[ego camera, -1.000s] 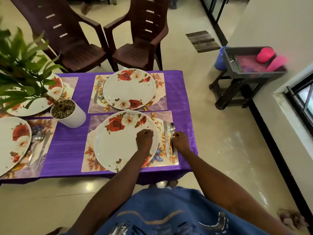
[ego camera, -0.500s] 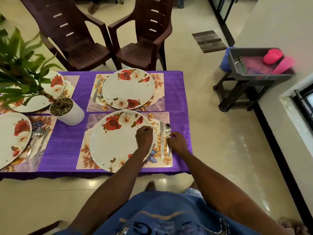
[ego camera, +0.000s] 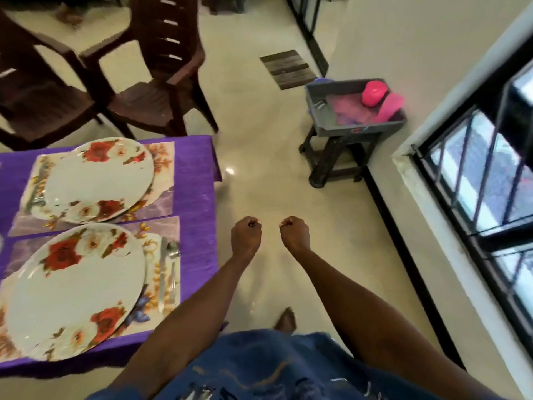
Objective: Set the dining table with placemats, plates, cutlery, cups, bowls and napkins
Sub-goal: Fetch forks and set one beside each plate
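Two white plates with red roses lie on floral placemats on the purple-clothed table (ego camera: 199,197): the near plate (ego camera: 72,290) and the far plate (ego camera: 98,180). A knife (ego camera: 163,278) and a spoon (ego camera: 173,255) lie on the near placemat (ego camera: 161,238), right of the near plate. My left hand (ego camera: 245,235) and my right hand (ego camera: 294,233) hover over the floor to the right of the table, side by side, fingers curled into loose fists, holding nothing. A grey tray (ego camera: 357,128) on a black stool holds pink cups (ego camera: 373,93), pink cloth and cutlery.
Two dark brown plastic chairs (ego camera: 155,90) stand behind the table. The black stool (ego camera: 334,160) stands by the right wall under a barred window (ego camera: 484,180). A small slatted mat (ego camera: 288,69) lies on the shiny floor beyond. My foot (ego camera: 286,320) shows below.
Both hands have left the plate and the cutlery and swung right, off the table. The view has turned right toward the grey tray; the plant and left settings are out of view.
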`<control>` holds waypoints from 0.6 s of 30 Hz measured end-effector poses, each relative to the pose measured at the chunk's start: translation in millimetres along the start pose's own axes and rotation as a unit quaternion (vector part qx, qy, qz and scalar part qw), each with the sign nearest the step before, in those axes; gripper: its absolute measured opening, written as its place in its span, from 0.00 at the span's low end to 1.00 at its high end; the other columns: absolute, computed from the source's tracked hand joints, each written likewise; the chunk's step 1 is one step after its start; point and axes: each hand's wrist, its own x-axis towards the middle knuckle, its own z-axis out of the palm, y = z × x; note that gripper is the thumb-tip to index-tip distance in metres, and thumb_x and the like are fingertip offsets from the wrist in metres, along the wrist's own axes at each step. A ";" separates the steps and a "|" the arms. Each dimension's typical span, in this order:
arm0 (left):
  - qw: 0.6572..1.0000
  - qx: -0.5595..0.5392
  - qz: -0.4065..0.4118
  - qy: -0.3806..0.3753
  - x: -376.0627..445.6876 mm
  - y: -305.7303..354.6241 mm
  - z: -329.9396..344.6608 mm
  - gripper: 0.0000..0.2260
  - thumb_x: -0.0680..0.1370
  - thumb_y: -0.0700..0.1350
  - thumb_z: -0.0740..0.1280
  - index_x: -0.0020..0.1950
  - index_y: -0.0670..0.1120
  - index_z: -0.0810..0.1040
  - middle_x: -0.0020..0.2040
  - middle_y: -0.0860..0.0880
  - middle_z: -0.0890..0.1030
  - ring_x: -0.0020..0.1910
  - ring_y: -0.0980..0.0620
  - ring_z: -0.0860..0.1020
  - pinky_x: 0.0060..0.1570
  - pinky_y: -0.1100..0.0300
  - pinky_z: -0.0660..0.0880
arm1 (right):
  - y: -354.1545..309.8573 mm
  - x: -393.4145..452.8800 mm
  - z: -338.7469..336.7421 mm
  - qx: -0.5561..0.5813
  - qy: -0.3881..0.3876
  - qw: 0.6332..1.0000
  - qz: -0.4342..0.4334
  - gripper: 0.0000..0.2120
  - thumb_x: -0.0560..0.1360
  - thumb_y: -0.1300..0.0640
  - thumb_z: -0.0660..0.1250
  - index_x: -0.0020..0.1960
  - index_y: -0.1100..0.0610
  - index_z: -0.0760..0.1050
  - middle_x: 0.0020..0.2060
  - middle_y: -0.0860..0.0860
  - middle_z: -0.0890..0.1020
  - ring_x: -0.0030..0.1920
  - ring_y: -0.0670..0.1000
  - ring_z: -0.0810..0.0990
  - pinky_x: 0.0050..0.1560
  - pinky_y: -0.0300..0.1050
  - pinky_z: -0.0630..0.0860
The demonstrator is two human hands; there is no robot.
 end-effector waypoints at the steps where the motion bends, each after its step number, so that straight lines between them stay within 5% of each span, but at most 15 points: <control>1: 1.000 0.012 0.000 -0.022 -1.4 6.7 16.7 0.06 0.75 0.42 0.67 0.47 0.44 0.84 0.46 0.44 0.85 0.49 0.44 0.82 0.45 0.57 0.74 | 9.7 8.5 -17.0 -0.010 0.007 1.000 0.019 0.10 0.73 0.63 0.60 0.44 0.57 0.80 0.45 0.54 0.84 0.47 0.57 0.80 0.43 0.41 0.71; 7: 0.967 0.186 0.084 -0.151 -1.7 33.7 89.1 0.09 0.77 0.41 0.62 0.47 0.44 0.82 0.49 0.43 0.83 0.51 0.42 0.80 0.43 0.58 0.71 | 62.2 37.4 -69.3 -0.042 0.023 0.995 0.088 0.08 0.73 0.65 0.59 0.41 0.57 0.75 0.42 0.57 0.81 0.40 0.57 0.76 0.39 0.42 0.69; 18: 0.856 0.401 0.185 -0.269 86.2 76.3 145.4 0.11 0.78 0.43 0.61 0.53 0.44 0.82 0.54 0.45 0.82 0.53 0.44 0.79 0.49 0.55 0.75 | 56.8 142.3 -89.0 -0.098 -0.009 0.991 0.089 0.11 0.71 0.63 0.61 0.49 0.63 0.80 0.49 0.61 0.83 0.49 0.62 0.81 0.44 0.45 0.75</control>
